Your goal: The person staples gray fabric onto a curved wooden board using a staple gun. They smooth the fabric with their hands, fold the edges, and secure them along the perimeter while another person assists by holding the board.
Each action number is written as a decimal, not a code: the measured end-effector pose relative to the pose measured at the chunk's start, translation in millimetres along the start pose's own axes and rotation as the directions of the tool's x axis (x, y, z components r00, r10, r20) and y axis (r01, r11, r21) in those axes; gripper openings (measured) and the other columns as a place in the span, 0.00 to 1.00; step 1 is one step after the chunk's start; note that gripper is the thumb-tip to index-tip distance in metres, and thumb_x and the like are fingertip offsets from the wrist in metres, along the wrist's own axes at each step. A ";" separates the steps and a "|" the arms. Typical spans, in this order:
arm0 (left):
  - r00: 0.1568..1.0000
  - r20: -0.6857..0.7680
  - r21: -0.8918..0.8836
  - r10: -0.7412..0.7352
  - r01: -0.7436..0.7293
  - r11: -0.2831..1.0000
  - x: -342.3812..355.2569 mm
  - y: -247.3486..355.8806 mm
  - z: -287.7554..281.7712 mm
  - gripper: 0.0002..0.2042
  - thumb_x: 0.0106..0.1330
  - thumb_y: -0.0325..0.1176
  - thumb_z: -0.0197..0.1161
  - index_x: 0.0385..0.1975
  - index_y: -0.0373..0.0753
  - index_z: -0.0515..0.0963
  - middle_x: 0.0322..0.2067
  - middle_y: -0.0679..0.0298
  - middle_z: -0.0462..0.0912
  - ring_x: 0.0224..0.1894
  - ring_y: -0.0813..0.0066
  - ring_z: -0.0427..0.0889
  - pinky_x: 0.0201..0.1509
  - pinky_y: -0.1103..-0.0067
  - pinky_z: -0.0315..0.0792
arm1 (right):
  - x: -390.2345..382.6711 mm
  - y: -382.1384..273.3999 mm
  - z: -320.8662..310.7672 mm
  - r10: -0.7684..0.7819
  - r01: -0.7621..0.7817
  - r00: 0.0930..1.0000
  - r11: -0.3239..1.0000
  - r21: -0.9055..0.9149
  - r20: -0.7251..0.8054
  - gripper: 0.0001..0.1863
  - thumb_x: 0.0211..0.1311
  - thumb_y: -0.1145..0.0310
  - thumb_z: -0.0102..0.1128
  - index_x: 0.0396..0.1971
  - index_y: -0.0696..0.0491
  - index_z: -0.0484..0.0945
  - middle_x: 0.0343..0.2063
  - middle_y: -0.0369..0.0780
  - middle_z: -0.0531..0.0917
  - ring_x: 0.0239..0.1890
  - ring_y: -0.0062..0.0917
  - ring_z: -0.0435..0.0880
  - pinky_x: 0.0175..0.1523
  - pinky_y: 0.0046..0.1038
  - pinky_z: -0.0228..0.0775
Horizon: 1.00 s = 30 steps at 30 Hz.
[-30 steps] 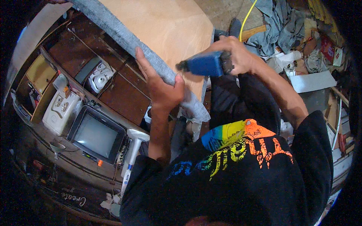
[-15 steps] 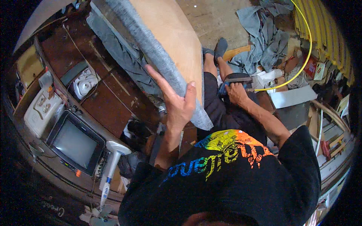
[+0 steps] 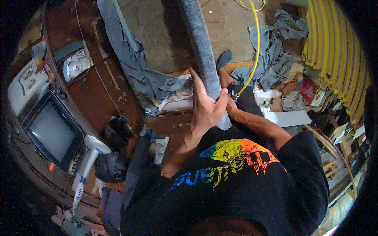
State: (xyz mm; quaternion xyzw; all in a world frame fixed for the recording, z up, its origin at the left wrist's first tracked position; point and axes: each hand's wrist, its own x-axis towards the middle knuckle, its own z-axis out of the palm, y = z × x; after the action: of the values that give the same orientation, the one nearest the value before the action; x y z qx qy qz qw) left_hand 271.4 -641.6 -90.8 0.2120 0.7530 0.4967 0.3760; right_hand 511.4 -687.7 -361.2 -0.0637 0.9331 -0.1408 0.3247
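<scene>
A long panel covered along its edge in grey fabric [image 3: 202, 51] stands edge-on in front of me, its lower end close to my shirt. My left hand [image 3: 208, 108] is closed round this edge near the lower end, thumb on the right side and fingers on the left. Just beyond it, my right hand [image 3: 232, 107] is partly hidden behind the panel and my left thumb. It holds an air staple gun, now mostly out of sight; the hose fitting [image 3: 236, 95] shows beside the panel. From there a yellow air hose [image 3: 256, 47] runs away and up.
Grey cloth [image 3: 271, 51] lies crumpled on the floor ahead, and more drapes at the left [image 3: 126, 47]. A screen [image 3: 53, 131] and a white fan [image 3: 90, 157] stand at left. Yellow corrugated sheeting [image 3: 334, 59] rises at far right, above scattered scraps and a white board [image 3: 287, 118].
The panel has turned from showing its bare wooden face to edge-on and swung to the right. My right hand with the staple gun has moved left, behind the panel. My view has shifted.
</scene>
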 end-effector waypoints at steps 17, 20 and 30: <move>0.995 -0.037 0.030 0.093 -0.092 0.995 2.1 -9.8 1.7 0.36 0.64 0.26 0.66 0.71 0.27 0.56 0.61 0.49 0.74 0.61 0.62 0.77 0.69 0.67 0.69 | 10.5 51.9 0.2 -0.345 0.328 0.920 0.937 0.118 0.183 0.08 0.64 0.62 0.64 0.34 0.44 0.91 0.34 0.35 0.92 0.37 0.33 0.92 0.36 0.38 0.79; 1.000 -0.026 -0.147 0.003 -0.007 0.989 1.5 -11.9 1.5 0.36 0.64 0.25 0.68 0.71 0.29 0.57 0.61 0.51 0.74 0.62 0.63 0.76 0.70 0.67 0.67 | 15.1 45.4 2.0 -0.392 0.376 0.905 0.918 0.124 0.164 0.08 0.65 0.63 0.63 0.32 0.43 0.91 0.33 0.35 0.92 0.37 0.32 0.92 0.37 0.38 0.80; 0.934 0.323 -0.726 0.151 0.142 0.673 4.7 -37.2 -35.0 0.49 0.68 0.61 0.66 0.78 0.34 0.51 0.69 0.57 0.66 0.71 0.62 0.67 0.76 0.63 0.58 | -32.6 50.7 -73.0 -0.195 0.208 0.978 0.917 0.341 -0.074 0.08 0.57 0.66 0.64 0.33 0.50 0.88 0.37 0.42 0.89 0.48 0.34 0.87 0.56 0.35 0.75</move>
State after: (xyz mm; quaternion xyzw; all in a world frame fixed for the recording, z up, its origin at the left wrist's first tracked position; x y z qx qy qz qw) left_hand 243.2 -674.4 -118.4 0.1298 0.4056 0.7122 0.5580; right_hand 489.9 -616.4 -302.7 -0.0984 0.8882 -0.3369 0.2966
